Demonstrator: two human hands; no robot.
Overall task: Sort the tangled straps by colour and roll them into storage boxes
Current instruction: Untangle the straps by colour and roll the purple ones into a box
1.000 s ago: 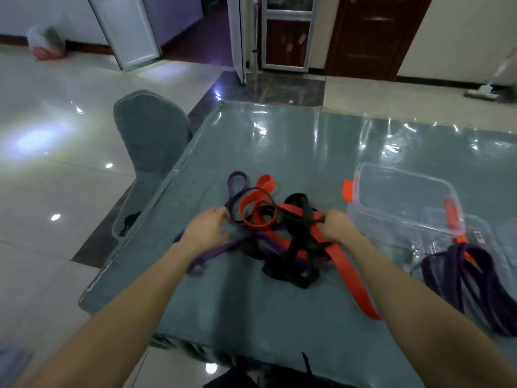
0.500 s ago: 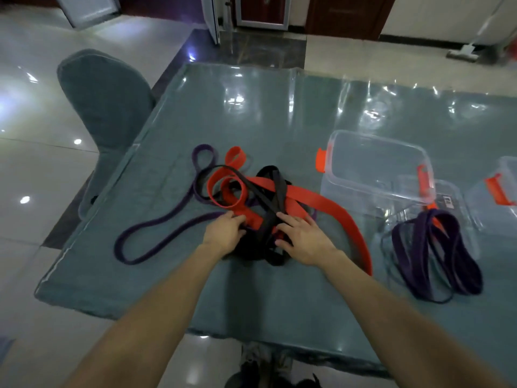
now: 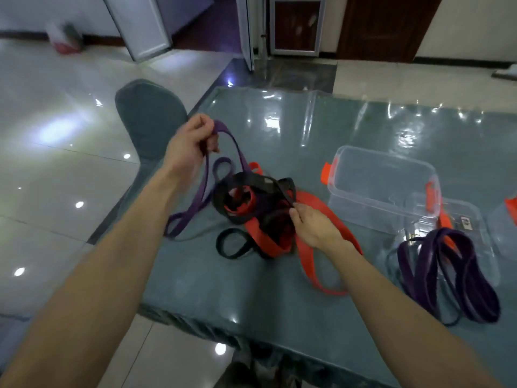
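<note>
A tangle of straps lies mid-table: a black strap (image 3: 251, 182), an orange-red strap (image 3: 310, 208) and a purple strap (image 3: 195, 203). My left hand (image 3: 188, 144) is raised above the table's left side and grips a loop of the purple strap, which hangs down into the tangle. My right hand (image 3: 313, 225) rests on the tangle and pinches the black strap at its right side. A separate bundle of purple straps (image 3: 442, 273) lies to the right. A clear storage box (image 3: 383, 189) with orange clips stands open behind it.
A clear lid (image 3: 461, 219) lies under the purple bundle, and another clear box (image 3: 503, 225) shows at the right edge. The table (image 3: 279, 130) has a glossy teal cover. A grey-covered chair (image 3: 151, 121) stands at its left edge.
My left hand has lifted off the tangle, up and to the left, pulling a purple loop with it. My right hand shifted from lying on the heap to pinching the black strap.
</note>
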